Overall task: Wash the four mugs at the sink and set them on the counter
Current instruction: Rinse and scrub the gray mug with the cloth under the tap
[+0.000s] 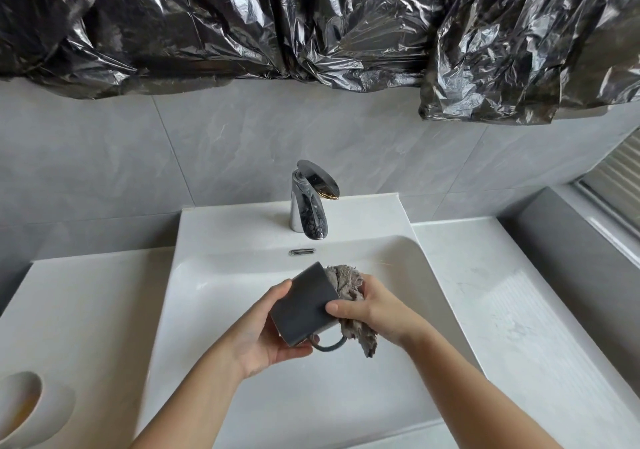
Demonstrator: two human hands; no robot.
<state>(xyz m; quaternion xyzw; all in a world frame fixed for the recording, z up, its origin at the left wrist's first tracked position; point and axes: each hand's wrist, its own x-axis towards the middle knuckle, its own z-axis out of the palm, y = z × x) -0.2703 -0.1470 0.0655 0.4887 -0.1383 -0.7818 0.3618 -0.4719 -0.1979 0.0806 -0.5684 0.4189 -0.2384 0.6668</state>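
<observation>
Over the white sink basin (pixel 221 310) I hold a dark grey mug (pixel 303 305) tilted on its side, its handle pointing down toward me. My left hand (pixel 266 334) grips the mug around its base end. My right hand (pixel 372 305) holds a grey-brown cloth (pixel 346 284), with the thumb pressed on the mug's wall. Part of the cloth is stuffed at the mug's mouth and a tail hangs below my right hand. At the lower left edge a white mug (pixel 31 403) with brownish stains inside stands on the counter, only partly in view.
A chrome faucet (pixel 308 199) stands at the back of the basin; no water is visible from it. White counter (pixel 519 310) extends to both sides of the sink. Black plastic sheeting (pixel 311 22) hangs across the grey tiled wall above.
</observation>
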